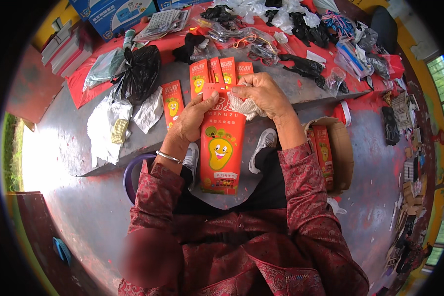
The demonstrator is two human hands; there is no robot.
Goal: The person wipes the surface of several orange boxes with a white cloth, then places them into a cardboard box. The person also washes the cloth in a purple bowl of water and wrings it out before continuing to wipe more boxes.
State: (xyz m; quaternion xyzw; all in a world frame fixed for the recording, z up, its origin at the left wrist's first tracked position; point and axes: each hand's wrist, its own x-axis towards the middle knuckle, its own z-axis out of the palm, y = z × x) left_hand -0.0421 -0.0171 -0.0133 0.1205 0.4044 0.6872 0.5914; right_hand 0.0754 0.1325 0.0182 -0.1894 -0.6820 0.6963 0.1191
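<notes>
Head view: fingers of the left hand (193,120) pinch a red packet (221,153) near its top; those of the right hand (266,96) pinch cream cloth (245,106) at the packet's upper edge.

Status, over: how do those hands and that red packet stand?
Left hand: gripping packet at top left. Right hand: holding knit bundle at top right. In the way: bundle hides part of packet's front.

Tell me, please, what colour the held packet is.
The packet is mainly red, seen best in the head view.
</notes>
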